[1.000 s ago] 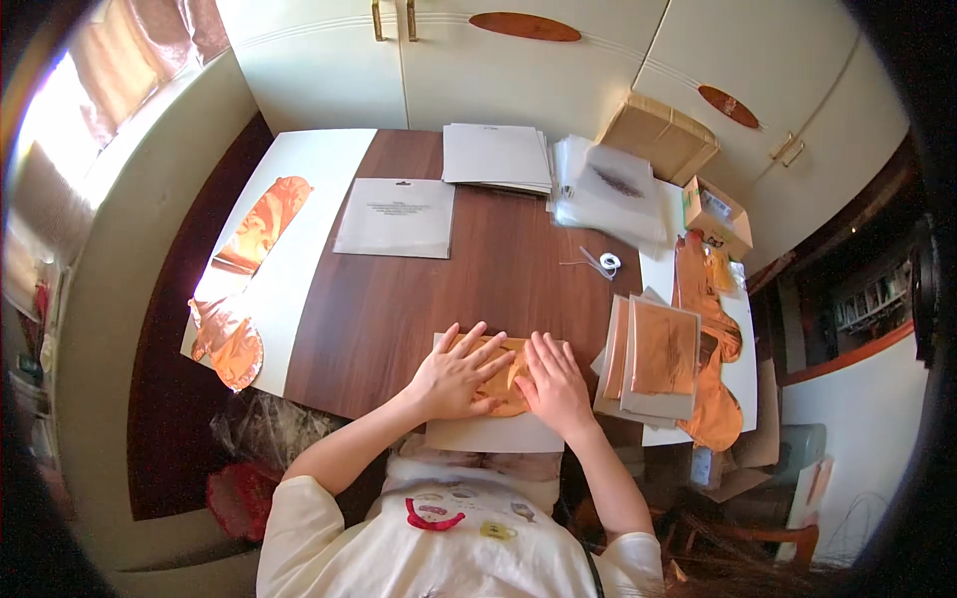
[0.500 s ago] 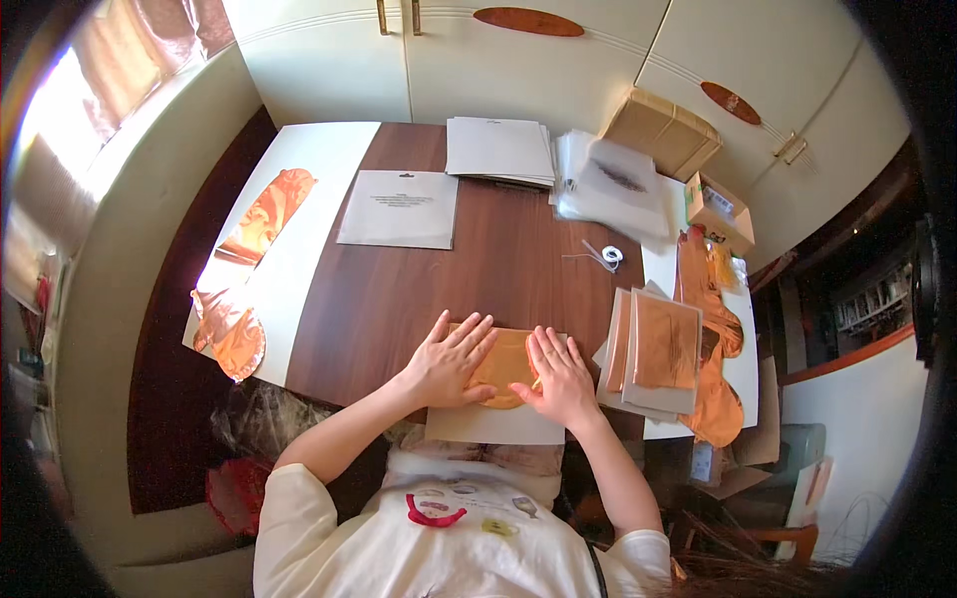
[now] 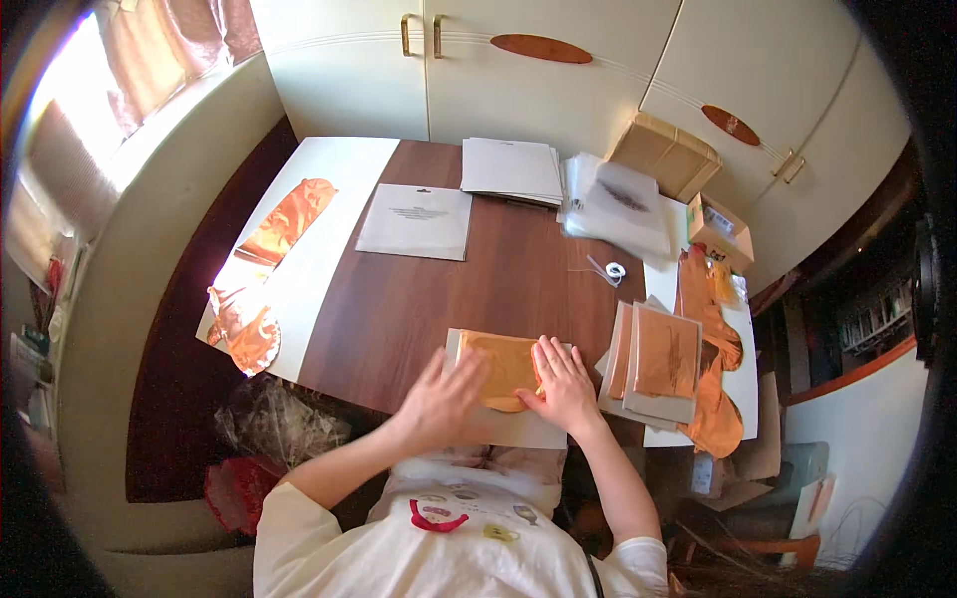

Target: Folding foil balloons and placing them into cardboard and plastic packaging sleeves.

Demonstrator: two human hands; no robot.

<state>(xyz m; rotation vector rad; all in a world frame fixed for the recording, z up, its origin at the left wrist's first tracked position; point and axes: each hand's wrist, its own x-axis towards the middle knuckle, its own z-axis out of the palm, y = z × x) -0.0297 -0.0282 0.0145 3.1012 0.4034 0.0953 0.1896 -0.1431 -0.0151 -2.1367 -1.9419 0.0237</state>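
A folded copper-orange foil balloon (image 3: 508,367) lies on a white card (image 3: 523,430) at the table's near edge. My right hand (image 3: 562,387) rests flat on the balloon's right side, its fingers stretched out and its thumb pointing inward. My left hand (image 3: 445,397) is blurred by motion over the left edge of the card; its fingers are extended, and I see nothing in them. Right of my right hand, several clear-sleeved packs of folded orange foil (image 3: 666,357) are stacked. Beyond them lies a loose orange foil balloon (image 3: 716,417).
Shiny foil balloons (image 3: 289,221) lie on the white strip at the left. A white sleeved card (image 3: 415,221), a stack of cards (image 3: 510,169) and clear plastic sleeves (image 3: 618,204) sit farther back. A small ribbon roll (image 3: 615,270) and cardboard boxes (image 3: 666,154) are at the right.
My left hand has come off the foil and moved left and toward me, uncovering the balloon's left part. My right hand stays on the right side. The whole view has shifted slightly.
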